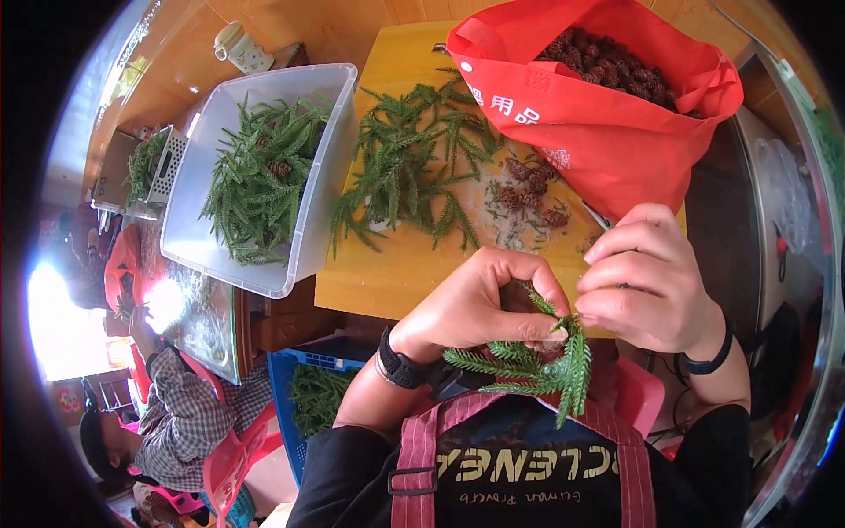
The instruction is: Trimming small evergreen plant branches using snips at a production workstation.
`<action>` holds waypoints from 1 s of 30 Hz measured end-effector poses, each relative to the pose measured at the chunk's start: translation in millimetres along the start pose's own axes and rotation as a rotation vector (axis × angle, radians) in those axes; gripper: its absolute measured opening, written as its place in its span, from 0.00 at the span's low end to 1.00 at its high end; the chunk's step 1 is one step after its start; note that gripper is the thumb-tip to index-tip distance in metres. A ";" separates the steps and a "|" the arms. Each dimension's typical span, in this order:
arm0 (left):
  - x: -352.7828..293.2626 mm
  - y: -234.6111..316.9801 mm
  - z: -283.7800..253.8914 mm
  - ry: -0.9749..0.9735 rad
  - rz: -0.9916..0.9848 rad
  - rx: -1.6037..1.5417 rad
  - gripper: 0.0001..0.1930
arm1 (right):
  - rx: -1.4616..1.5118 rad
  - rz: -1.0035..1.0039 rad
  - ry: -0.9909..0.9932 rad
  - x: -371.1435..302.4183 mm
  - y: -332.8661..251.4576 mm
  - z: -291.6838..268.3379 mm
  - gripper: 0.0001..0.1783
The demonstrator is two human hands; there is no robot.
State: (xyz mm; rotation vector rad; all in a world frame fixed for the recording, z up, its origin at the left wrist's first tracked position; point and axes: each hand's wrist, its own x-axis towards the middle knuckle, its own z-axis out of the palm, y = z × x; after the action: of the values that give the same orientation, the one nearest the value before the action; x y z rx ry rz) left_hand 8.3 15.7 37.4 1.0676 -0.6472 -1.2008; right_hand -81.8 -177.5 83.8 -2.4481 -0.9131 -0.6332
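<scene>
My left hand (489, 304) is closed, pinching a green artificial pine sprig (550, 365) between thumb and forefinger in front of my chest. A brownish thing, partly hidden, shows among its needles. To the right, my right hand (653, 280) is closed with its fingertips at the sprig's upper end. A slim metal tool (598, 216) juts out past its knuckles; the rest of it is hidden by the fingers. Beyond my hands, loose pine sprigs (400, 150) are heaped on the yellow table (365, 280). Several brown pine cones (531, 189) lie beside them among scattered bits.
A red bag (607, 141) full of pine cones stands at the back right. On the left is a clear plastic bin (319, 189) of sprigs. A blue crate (283, 396) with greenery sits below. Another person (180, 405) in a checked shirt works at the far left.
</scene>
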 end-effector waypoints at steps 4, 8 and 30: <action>-4.3 6.6 13.0 0.214 0.210 0.546 0.07 | 0.127 0.304 -0.070 -4.9 -5.9 0.7 0.09; -4.7 2.2 17.0 0.257 0.449 0.897 0.07 | 0.299 0.532 -0.111 -8.9 -9.0 1.3 0.08; -5.5 -0.3 19.4 0.238 0.496 0.937 0.07 | 0.157 0.486 -0.166 -6.5 -7.7 -3.8 0.09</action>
State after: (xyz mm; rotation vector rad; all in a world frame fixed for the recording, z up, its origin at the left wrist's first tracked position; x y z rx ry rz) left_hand -10.1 14.9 45.5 1.6508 -1.2475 -0.2880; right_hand -92.5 -177.4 85.1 -2.4696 -0.3754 -0.1816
